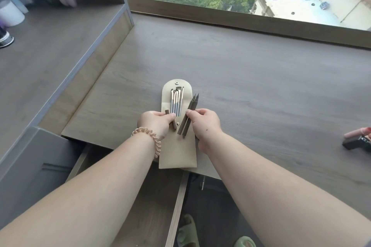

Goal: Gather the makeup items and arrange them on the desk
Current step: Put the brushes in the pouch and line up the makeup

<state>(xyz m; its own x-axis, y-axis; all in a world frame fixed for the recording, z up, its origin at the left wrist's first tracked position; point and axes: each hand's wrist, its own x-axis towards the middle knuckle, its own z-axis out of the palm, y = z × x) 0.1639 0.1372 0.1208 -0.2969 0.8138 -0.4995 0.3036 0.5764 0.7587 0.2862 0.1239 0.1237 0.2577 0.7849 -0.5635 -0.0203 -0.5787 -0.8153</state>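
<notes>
– While the bench (261,86) has loads of room, the person parked the beige pouch (176,152) right at its front edge. The bottom end sits at the lip or maybe just over it, with the drawer (152,186) pulled open underneath. One nudge from a forearm and the pouch and its brushes (176,100) probably slide in. Smaller worry: the right hand (204,123) has its fingers (189,113) pinched round two brown pens (188,114) held over the pouch, tips bare and pointing away. That's a light pinch on two at once, so one could slip and roll, or a tip could mark the fabric. The left hand (155,124) is clamped on a short brown piece that looks like a cap (173,125). Pushing that onto a tip at an angle could squash it.

– Agreed on the edge. Some of it is hard to read though. The drawer's inside is mostly behind the person's arms, so no idea what's in it. At the far right a pink tube (353,135) and a black thing (355,143) are chopped off by the frame, well apart from the pouch. The brush heads are too tiny to tell apart. And is there a second cap? Can't tell, the left palm hides whatever else might be in there.
</notes>
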